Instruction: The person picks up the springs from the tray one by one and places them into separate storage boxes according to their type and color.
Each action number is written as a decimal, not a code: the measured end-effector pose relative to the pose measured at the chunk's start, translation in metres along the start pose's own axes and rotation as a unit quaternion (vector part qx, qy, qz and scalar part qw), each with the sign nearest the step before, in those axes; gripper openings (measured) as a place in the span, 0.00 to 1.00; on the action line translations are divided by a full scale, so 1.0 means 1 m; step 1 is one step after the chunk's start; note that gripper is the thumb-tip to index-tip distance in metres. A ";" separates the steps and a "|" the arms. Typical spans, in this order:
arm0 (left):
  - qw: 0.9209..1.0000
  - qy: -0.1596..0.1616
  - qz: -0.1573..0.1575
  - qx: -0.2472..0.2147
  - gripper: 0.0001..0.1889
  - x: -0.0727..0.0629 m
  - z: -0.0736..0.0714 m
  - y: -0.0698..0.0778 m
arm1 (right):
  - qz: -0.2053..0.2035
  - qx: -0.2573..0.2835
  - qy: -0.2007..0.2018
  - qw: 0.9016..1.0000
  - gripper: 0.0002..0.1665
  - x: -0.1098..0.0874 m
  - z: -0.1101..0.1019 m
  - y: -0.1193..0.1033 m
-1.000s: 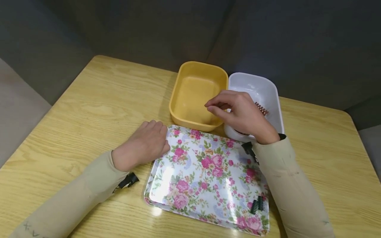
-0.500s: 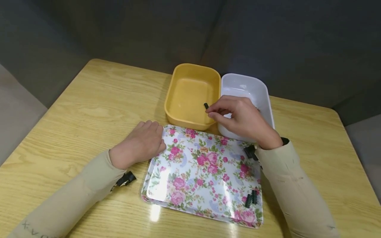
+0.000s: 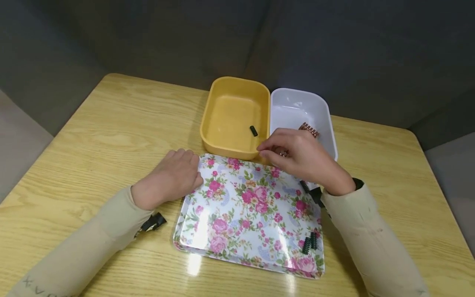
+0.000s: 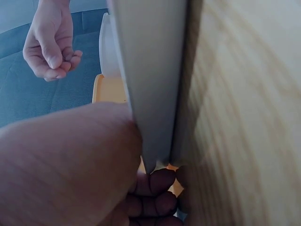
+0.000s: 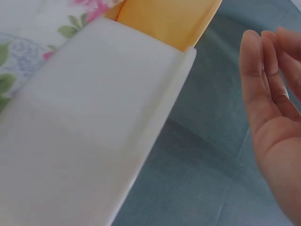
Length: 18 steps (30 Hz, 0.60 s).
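A: Specify finger positions.
B: The left hand (image 3: pixel 168 176) grips the left edge of the rectangular white floral-print tray (image 3: pixel 246 214), fingers curled. The right hand (image 3: pixel 302 154), fingers loosely bent, tips near the thumb, empty, is above the front of the white plastic bin (image 3: pixel 297 97).
A: Locate the short dark cylindrical piece (image 3: pixel 253 131).
B: Inside the yellow rectangular plastic bin (image 3: pixel 230 111), toward its right wall.

Pale wood-grain table (image 3: pixel 122 136), rounded corners, glossy white floral-printed rectangular tray (image 3: pixel 259 225), yellow rounded-rectangular plastic bin (image 3: pixel 228 152) at tray's twelve o'clock, white rounded-rectangular plastic bin (image 3: pixel 285 117) at its one o'clock.
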<state>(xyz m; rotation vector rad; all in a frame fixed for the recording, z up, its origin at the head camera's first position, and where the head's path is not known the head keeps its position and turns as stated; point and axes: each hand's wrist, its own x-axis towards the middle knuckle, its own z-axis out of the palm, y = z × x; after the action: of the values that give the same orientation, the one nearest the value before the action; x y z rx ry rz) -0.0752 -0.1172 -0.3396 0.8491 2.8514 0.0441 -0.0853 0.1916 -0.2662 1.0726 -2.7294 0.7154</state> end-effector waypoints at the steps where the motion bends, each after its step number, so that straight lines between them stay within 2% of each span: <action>1: 1.000 0.001 0.000 0.001 0.13 0.000 0.000 0.000 | 0.001 0.001 -0.001 1.000 0.07 -0.001 0.000 0.000; 11: 1.000 0.013 0.005 0.004 0.12 -0.004 0.000 -0.003 | 0.003 -0.015 -0.005 1.000 0.07 -0.014 0.001 -0.003; 18: 1.000 0.018 0.004 0.000 0.12 -0.008 -0.001 -0.005 | -0.021 -0.021 -0.001 1.000 0.06 -0.022 0.002 -0.002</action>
<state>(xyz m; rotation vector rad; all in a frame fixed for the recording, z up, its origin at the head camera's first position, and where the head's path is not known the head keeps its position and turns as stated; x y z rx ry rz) -0.0710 -0.1256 -0.3375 0.8686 2.8817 0.0617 -0.0676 0.2033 -0.2734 1.1189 -2.7019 0.6481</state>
